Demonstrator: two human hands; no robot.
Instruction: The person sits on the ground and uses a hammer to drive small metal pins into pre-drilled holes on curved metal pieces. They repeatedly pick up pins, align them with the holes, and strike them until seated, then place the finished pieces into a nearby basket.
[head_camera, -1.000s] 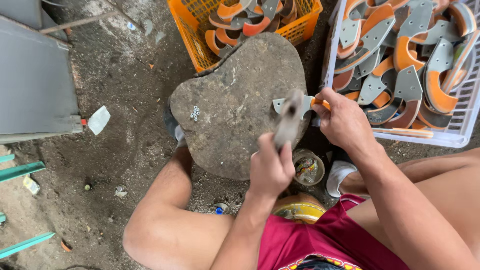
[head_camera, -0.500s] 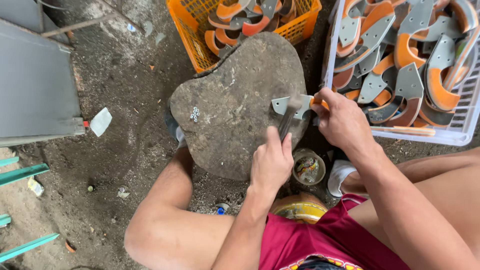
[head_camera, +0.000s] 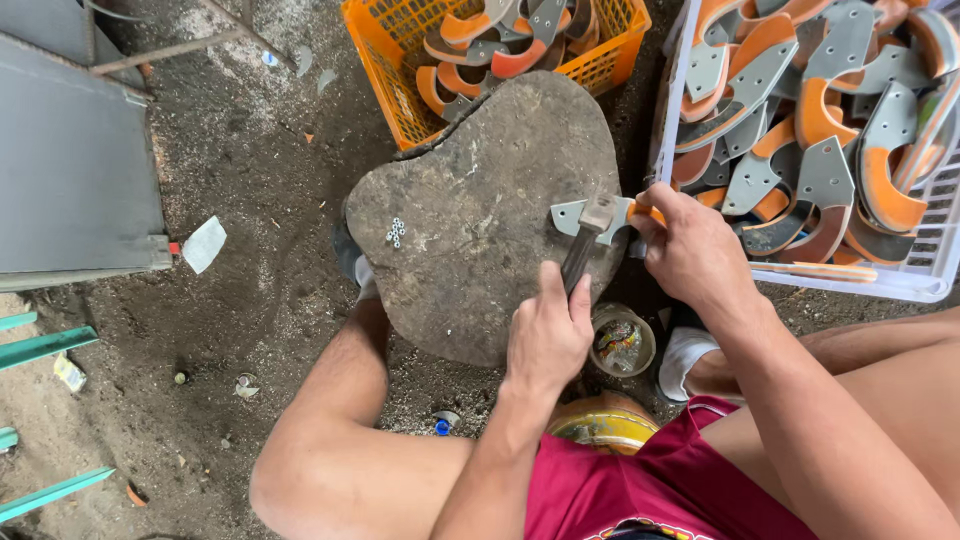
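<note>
Two hands work at the stone slab (head_camera: 470, 230): the left hand (head_camera: 548, 335) grips a hammer (head_camera: 590, 232), its head now down on the grey blade piece (head_camera: 572, 214) after being raised, apparently a strike landed, while the right hand (head_camera: 690, 250) clasps the piece's orange handle.

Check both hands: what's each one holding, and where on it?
Left hand grips a hammer low on its handle, head on the grey metal piece. Right hand pins that piece by its orange end on the stone slab.

We see hammer (head_camera: 590, 235) down now, head resting on grey metal piece (head_camera: 572, 215) at stone's (head_camera: 470, 240) right edge; left hand (head_camera: 548, 335) lower.
</note>
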